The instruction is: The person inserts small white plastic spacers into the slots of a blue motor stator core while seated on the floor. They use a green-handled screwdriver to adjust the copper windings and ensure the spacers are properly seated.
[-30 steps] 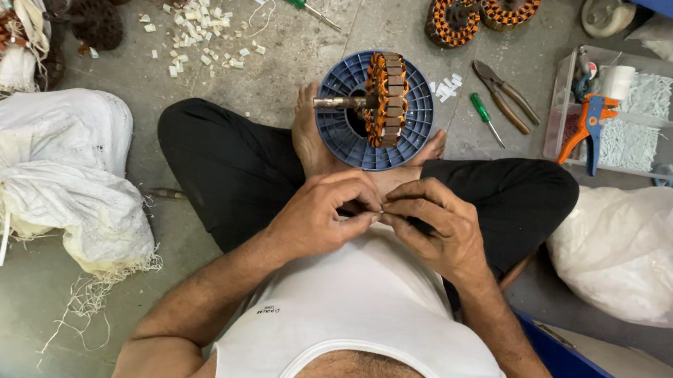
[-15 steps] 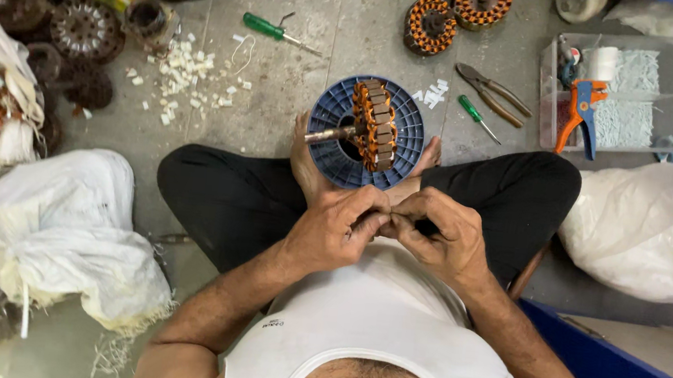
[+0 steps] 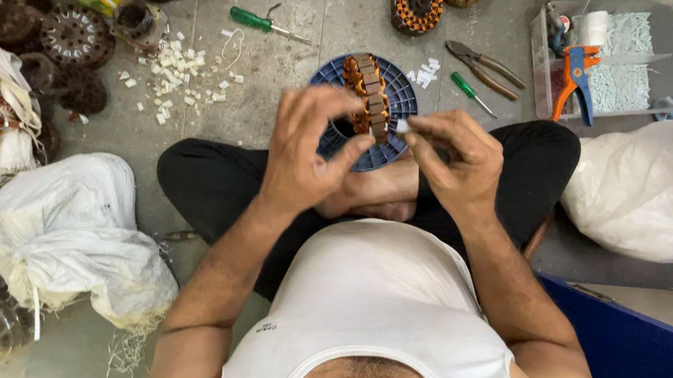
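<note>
I sit cross-legged on the floor with a copper-wound stator (image 3: 366,79) standing on edge on a round blue plastic stand (image 3: 329,76) by my feet. My left hand (image 3: 303,153) is raised beside the stator, fingers apart and curled, fingertips close to its lower edge; nothing shows in it. My right hand (image 3: 458,160) pinches a small white slip (image 3: 402,126) between thumb and forefinger, right next to the stator's rim.
A green screwdriver (image 3: 262,22), pliers (image 3: 484,66) and a small green screwdriver (image 3: 473,94) lie on the floor. A clear box (image 3: 664,77) holds white slips and an orange tool (image 3: 574,72). White scraps (image 3: 175,67), white sacks (image 3: 77,238) and more stators (image 3: 416,3) surround me.
Both hands have lifted from my lap up to the stator and moved apart. The right hand now holds the white slip against the rim.
</note>
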